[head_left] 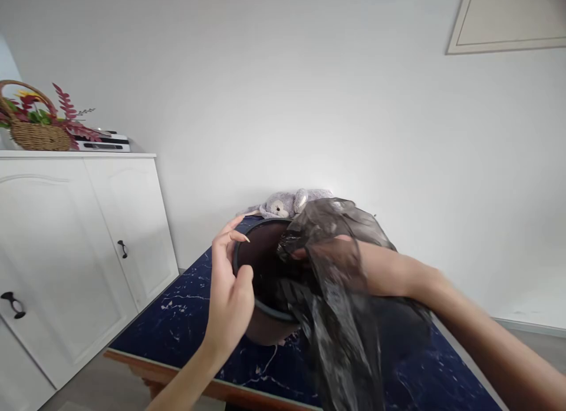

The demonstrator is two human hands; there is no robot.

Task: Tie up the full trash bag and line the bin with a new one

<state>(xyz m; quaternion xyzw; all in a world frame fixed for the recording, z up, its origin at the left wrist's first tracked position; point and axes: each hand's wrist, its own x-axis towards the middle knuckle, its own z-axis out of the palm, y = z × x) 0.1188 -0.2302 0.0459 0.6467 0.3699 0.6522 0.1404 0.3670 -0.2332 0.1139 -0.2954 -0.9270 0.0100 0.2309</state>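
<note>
A dark round trash bin stands on the table, its mouth tipped a little toward me. My left hand grips the bin's left rim, thumb and forefinger curled over the edge. Thin black plastic, a garbage bag, spreads over the bin's right side, with part of it inside the mouth and a long part hanging down in front. My right hand reaches into the bag at the right of the mouth. See-through film covers its fingers, so their grip is unclear.
The bin rests on a dark blue marbled table with a wooden edge. Behind it, a grey plush toy lies against the wall. At the left, a white cabinet carries a wicker basket of flowers and a white device.
</note>
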